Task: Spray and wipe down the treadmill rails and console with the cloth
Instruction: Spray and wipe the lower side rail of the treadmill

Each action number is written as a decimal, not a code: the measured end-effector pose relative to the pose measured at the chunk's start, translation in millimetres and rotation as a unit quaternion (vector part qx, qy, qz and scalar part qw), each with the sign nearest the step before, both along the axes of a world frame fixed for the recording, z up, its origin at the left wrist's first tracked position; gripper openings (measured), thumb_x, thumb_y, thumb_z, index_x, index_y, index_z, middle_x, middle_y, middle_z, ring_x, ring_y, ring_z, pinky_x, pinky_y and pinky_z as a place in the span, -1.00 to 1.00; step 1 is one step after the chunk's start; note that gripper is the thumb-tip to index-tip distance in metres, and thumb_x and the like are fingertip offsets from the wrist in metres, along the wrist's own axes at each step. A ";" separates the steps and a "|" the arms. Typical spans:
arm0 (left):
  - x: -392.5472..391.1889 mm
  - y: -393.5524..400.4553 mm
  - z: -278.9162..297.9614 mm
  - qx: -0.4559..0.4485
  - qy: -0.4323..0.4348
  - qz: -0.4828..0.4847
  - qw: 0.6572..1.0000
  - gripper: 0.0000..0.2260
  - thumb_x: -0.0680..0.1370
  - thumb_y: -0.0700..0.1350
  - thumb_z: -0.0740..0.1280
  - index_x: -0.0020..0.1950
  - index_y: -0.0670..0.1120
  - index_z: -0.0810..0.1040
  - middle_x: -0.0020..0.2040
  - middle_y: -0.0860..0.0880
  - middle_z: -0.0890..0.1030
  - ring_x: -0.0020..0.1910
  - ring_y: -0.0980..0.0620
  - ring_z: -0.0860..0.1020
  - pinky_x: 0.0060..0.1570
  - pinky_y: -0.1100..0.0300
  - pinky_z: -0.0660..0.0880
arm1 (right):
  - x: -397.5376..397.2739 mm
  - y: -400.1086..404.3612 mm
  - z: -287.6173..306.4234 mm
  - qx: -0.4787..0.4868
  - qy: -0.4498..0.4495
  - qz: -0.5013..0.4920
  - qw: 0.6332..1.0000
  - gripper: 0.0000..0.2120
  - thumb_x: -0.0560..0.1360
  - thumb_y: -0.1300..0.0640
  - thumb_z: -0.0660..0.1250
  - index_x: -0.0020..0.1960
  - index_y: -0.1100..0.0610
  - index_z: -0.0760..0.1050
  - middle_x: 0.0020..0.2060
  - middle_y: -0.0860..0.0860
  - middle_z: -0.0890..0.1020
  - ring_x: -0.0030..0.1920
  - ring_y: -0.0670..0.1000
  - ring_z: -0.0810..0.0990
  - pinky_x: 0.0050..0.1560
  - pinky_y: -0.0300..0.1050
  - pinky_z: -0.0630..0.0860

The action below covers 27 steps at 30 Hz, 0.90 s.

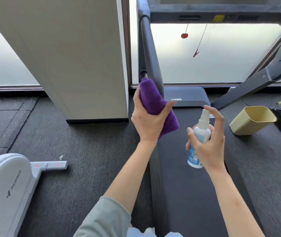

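Note:
My left hand [146,122] grips a folded purple cloth [155,103], its top end touching the lower end of the treadmill's left rail [149,48]. My right hand [208,144] holds a small white spray bottle [199,141] with a blue label, upright over the belt, with the index finger arched over its nozzle. The console [221,14] runs across the top of the view, its face mostly out of frame. The right rail [259,79] slopes down at the right. A red safety clip [196,53] hangs on a cord from the console.
The black treadmill belt [187,194] runs under my arms. A beige bin [252,120] lies tilted to its right. A white pillar [78,57] stands left of the left rail. A grey exercise machine [8,185] sits at lower left on dark carpet.

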<state>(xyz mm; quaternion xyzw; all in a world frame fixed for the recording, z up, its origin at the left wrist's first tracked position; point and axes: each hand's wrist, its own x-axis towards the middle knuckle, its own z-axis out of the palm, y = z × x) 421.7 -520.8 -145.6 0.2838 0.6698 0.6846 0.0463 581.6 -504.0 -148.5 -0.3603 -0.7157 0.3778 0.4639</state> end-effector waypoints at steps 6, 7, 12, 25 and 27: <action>-24.0 -13.8 -50.1 0.030 -0.211 -0.219 0.952 -0.37 0.30 0.32 0.36 0.04 -0.21 0.50 -0.11 -0.12 0.63 -0.14 0.05 0.58 -0.06 0.08 0.53 | 1.3 -1.4 -13.6 -0.013 -0.016 0.000 1.000 -0.29 0.49 0.41 0.40 0.25 -0.34 0.27 -0.28 -0.01 0.56 -0.55 0.07 0.58 -0.40 -0.01 0.60; -20.9 -15.1 -56.5 0.033 -0.222 -0.212 0.951 -0.33 0.33 0.32 0.34 0.08 -0.27 0.49 -0.07 -0.20 0.63 -0.11 -0.02 0.57 -0.04 0.02 0.54 | 2.6 -1.3 -16.4 -0.017 -0.019 -0.004 1.000 -0.30 0.49 0.41 0.40 0.26 -0.32 0.27 -0.28 0.00 0.56 -0.54 0.06 0.58 -0.40 -0.02 0.60; 0.8 -19.8 -77.1 0.039 -0.394 -0.117 0.911 -0.31 0.27 0.43 0.27 0.17 -0.05 0.53 -0.13 0.08 0.59 -0.15 0.14 0.58 0.00 0.13 0.51 | 5.8 1.2 -29.3 -0.041 -0.032 -0.016 0.999 -0.31 0.49 0.40 0.40 0.27 -0.30 0.27 -0.27 0.01 0.56 -0.53 0.08 0.58 -0.39 -0.01 0.62; -72.3 43.0 -67.4 -0.129 -0.417 -0.212 0.874 -0.82 0.44 -0.03 0.45 -0.18 -0.02 0.45 -0.26 -0.03 0.50 -0.28 -0.06 0.49 -0.17 0.13 0.52 | -15.2 18.8 -37.4 -0.045 -0.050 -0.017 0.998 -0.31 0.49 0.39 0.41 0.27 -0.31 0.27 -0.27 0.01 0.57 -0.53 0.06 0.59 -0.38 -0.04 0.62; -76.1 46.9 -66.7 -0.135 -0.405 -0.201 0.882 -0.79 0.44 -0.11 0.50 -0.08 -0.10 0.48 -0.19 -0.09 0.54 -0.25 -0.05 0.53 -0.11 0.06 0.56 | -16.0 20.5 -36.7 -0.042 -0.047 -0.018 0.998 -0.31 0.49 0.38 0.41 0.27 -0.31 0.27 -0.28 0.01 0.57 -0.51 0.07 0.59 -0.37 -0.06 0.62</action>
